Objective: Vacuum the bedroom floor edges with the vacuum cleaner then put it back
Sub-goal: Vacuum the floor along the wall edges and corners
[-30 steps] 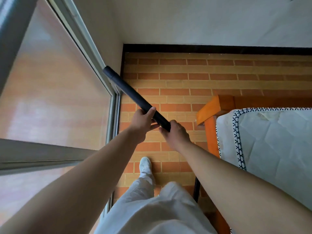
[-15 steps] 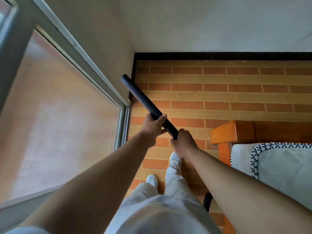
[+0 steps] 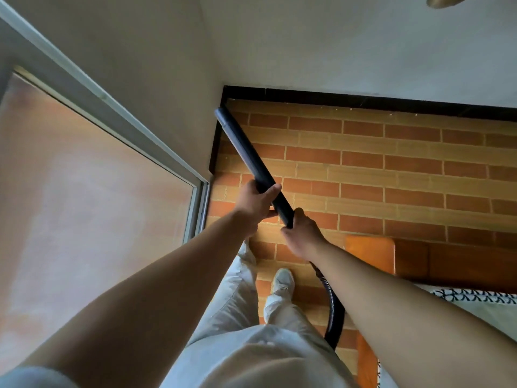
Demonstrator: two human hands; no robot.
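The vacuum cleaner's black tube (image 3: pixel 246 152) slants from my hands toward the floor corner, its tip close to the dark skirting (image 3: pixel 363 100) where the two walls meet. My left hand (image 3: pixel 256 204) grips the tube around its middle. My right hand (image 3: pixel 300 233) grips its near end, where the ribbed black hose (image 3: pixel 334 312) curves down behind my right forearm. The vacuum body is out of view.
Orange brick-pattern floor tiles (image 3: pixel 391 177) fill the corner. A sliding glass door with a grey frame (image 3: pixel 195 208) runs along the left. An orange wooden bed frame (image 3: pixel 369 256) with a patterned mattress (image 3: pixel 475 301) stands at the right. My legs and white shoe (image 3: pixel 283 281) are below.
I have stepped forward toward the corner. The tube's tip moved from beside the door frame to the skirting corner. Both hands kept their grip.
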